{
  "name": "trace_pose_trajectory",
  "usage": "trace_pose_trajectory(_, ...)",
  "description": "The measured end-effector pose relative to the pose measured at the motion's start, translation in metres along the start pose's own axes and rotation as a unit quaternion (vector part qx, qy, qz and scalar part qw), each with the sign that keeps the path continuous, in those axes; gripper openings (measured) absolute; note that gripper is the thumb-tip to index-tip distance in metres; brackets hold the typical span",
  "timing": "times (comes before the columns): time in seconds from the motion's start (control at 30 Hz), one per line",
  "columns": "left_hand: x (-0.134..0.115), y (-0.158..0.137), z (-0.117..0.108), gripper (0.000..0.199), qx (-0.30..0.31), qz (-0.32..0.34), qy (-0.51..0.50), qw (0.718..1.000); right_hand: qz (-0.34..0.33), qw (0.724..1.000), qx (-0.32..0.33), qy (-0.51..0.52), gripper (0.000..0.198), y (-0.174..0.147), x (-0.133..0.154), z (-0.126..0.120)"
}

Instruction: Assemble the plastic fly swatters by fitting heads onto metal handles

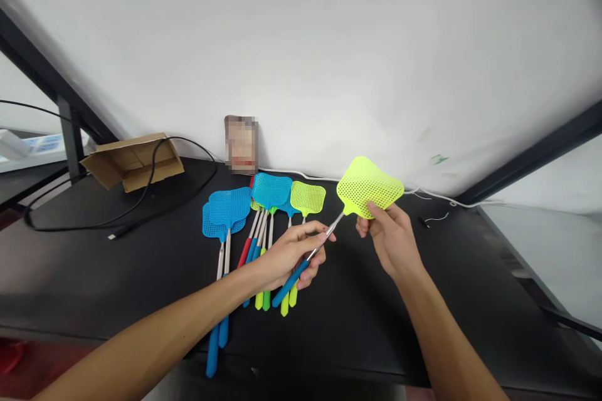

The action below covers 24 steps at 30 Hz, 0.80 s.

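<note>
Both my hands hold one fly swatter (362, 187) with a yellow-green perforated head, a silver shaft and a blue handle, tilted above the black table. My left hand (298, 252) is closed around the shaft just above the handle. At the lower right edge of the head, my right hand (388, 232) pinches the mesh between thumb and fingers. Behind and left of my left hand lies a group of several swatters, among them a blue-headed one (271, 190) and a yellow-green one (308, 197). Two more blue swatters (229, 207) overlap at the group's left side.
An open cardboard box (150, 163) lies at the back left, with a black cable (150, 178) looping past it over the table (376, 326). A blurred-out packet (241, 145) leans on the white wall. A white cable (305, 175) runs along the wall's foot.
</note>
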<state>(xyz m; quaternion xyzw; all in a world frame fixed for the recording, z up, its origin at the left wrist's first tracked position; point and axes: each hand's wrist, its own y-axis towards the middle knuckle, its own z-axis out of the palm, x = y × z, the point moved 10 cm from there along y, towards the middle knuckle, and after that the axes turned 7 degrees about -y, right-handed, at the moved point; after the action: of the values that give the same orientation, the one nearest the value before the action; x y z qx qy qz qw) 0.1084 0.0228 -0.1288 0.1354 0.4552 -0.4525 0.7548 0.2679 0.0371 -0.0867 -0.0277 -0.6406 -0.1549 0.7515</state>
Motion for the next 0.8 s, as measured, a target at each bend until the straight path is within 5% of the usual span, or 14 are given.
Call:
trace_pose_trajectory(0.53, -0.001, 0.000, 0.000, 0.020, 0.008, 0.016, 0.022, 1.000, -0.023, 0.999, 0.029, -0.022, 0.020, -0.001, 0.004, 0.003)
trace_pose_trajectory(0.8, 0.003, 0.003, -0.005, 0.023, -0.011, 0.027, 0.031, 0.999, -0.036, 0.994, -0.041, -0.095, 0.027, -0.009, -0.008, 0.000)
